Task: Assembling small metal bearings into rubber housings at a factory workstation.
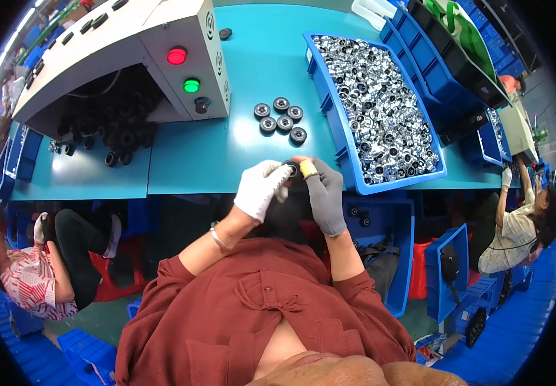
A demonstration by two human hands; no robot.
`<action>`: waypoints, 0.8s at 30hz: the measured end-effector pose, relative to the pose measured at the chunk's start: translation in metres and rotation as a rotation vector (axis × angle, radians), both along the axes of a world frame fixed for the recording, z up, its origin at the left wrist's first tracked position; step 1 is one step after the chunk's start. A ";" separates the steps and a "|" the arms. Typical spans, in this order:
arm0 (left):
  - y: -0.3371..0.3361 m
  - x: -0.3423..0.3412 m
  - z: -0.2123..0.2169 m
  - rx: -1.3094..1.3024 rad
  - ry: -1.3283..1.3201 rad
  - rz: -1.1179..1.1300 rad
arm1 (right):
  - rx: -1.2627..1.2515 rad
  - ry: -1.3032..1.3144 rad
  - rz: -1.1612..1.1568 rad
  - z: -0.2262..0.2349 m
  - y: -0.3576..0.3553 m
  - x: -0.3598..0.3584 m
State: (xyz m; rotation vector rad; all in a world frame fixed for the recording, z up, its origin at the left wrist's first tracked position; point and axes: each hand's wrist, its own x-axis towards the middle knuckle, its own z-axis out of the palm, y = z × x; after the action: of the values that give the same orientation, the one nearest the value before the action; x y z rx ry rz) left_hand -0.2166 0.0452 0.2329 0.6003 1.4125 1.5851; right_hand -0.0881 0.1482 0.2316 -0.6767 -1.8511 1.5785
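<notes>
Two gloved hands meeting at the near edge of a teal worktop point(226, 148). Far beyond and to the left of the hands, a grey machine housing point(130, 38) with a red button point(176, 56) above a green button point(191, 85), black wheels point(107, 128) heaped in its open underside. Just right of the right hand, touching close, a blue bin point(345, 164) brimming with shiny metal bearings point(381, 109); more blue bins point(432, 71) beyond that. Ahead of the hands, well apart, five black wheels point(281, 117) clustered loosely on the worktop. Left hand point(259, 188) in a white glove, fingers curled and closed on a small black wheel point(292, 169) held between both hands. Right hand point(325, 193) in a grey glove, yellow tape point(308, 168) round one finger, fingertips pressed against the same wheel from the other side. Wheel mostly hidden by the fingers, only its dark face showing.
</notes>
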 end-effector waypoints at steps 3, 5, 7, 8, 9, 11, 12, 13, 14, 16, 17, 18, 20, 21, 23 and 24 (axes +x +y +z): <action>0.010 -0.026 0.000 -0.159 0.379 -0.094 | 0.588 0.024 -0.192 0.016 0.001 0.007; 0.013 -0.039 -0.002 -0.177 0.573 -0.074 | 0.527 -0.017 -0.172 0.045 -0.013 0.023; 0.019 -0.057 0.002 -0.260 0.819 -0.165 | 0.548 -0.067 -0.186 0.063 -0.020 0.043; 0.024 -0.064 0.001 -0.339 0.858 -0.211 | 0.612 -0.096 -0.212 0.069 -0.017 0.051; 0.031 -0.068 -0.005 -0.327 0.892 -0.149 | 0.706 -0.101 -0.236 0.080 -0.011 0.056; 0.042 -0.065 0.006 -0.319 0.966 -0.116 | 0.688 -0.134 -0.325 0.089 0.004 0.073; 0.049 -0.062 0.011 -0.320 1.041 -0.075 | 0.729 -0.163 -0.374 0.093 0.014 0.081; 0.053 -0.062 0.003 -0.231 1.205 0.021 | 0.747 -0.137 -0.397 0.096 0.022 0.085; 0.056 -0.064 -0.004 -0.220 1.268 0.036 | 0.701 -0.165 -0.409 0.097 0.029 0.090; 0.058 -0.064 -0.014 -0.163 1.365 0.012 | 0.659 -0.144 -0.415 0.090 0.047 0.099; 0.058 -0.060 -0.015 -0.105 1.406 -0.026 | 0.636 -0.152 -0.417 0.089 0.054 0.101; 0.056 -0.058 -0.016 -0.052 1.448 -0.063 | 0.643 -0.174 -0.410 0.088 0.059 0.103; 0.058 -0.058 -0.016 0.060 1.493 -0.085 | 0.641 -0.213 -0.406 0.086 0.069 0.105; 0.061 -0.061 -0.019 0.082 1.550 -0.106 | 0.643 -0.212 -0.410 0.084 0.076 0.105; 0.069 -0.066 -0.018 0.004 1.599 -0.140 | 0.750 -0.309 -0.378 0.081 0.091 0.103; 0.075 -0.071 -0.021 0.041 1.590 -0.083 | 0.780 -0.280 -0.361 0.085 0.095 0.095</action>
State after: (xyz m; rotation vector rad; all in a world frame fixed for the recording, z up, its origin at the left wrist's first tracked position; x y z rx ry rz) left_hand -0.2880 0.1200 0.2116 2.1661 2.3088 0.8865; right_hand 0.0073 0.2432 0.3164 -0.8122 -2.1708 0.4737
